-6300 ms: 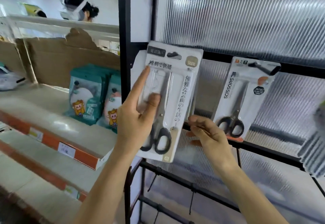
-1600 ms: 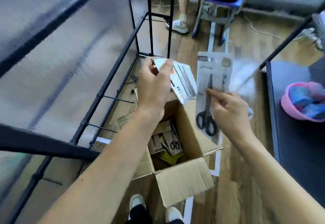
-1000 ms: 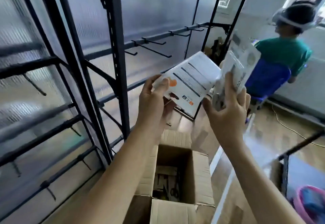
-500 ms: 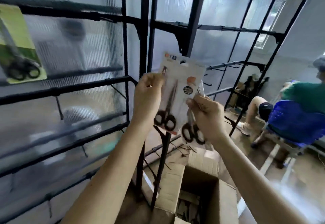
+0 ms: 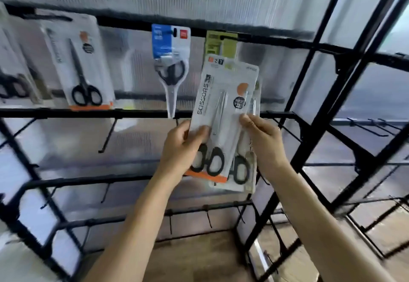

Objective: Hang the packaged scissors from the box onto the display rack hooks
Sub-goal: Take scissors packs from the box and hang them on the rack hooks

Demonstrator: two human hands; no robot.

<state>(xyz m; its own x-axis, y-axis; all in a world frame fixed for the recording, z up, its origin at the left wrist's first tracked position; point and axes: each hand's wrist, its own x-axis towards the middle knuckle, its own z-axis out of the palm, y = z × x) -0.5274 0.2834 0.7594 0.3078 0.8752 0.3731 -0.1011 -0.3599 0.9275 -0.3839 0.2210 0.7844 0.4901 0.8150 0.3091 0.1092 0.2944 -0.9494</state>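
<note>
The left grip (image 5: 179, 148) was clamped on the lower left of the front scissors pack (image 5: 219, 104). The right grip (image 5: 263, 142) pinched the rear pack (image 5: 245, 171) by its right edge. Both packs were held up before the rack's middle bar (image 5: 55, 113), near its right end. Best, I thought, to part the packs first, then line one hang-hole up with a bare hook (image 5: 107, 135) and slide it squarely on.
</note>
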